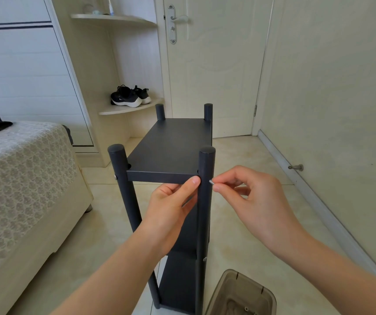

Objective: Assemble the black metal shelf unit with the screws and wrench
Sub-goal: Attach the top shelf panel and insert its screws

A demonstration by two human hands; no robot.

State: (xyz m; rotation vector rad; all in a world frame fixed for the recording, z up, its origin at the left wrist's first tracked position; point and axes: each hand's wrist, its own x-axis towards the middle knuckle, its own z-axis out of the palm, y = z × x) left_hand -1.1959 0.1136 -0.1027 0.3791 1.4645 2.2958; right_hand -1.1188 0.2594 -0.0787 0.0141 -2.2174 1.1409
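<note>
Black metal shelf unit (171, 144) stands upright on the beige tiled floor (239, 160), between the cream bed (23, 167) and the floor's right edge along the wall. Our left grip (171, 205) holds the unit at its top shelf's near right corner, thumb on the front edge beside the round post (206, 169). Our right grip (250, 196) pinches a small silver screw (211, 182) between thumb and forefinger, at the post's right side; whether it touches, we cannot tell. A brownish plastic bin (269, 294) stands near the unit's foot.
</note>
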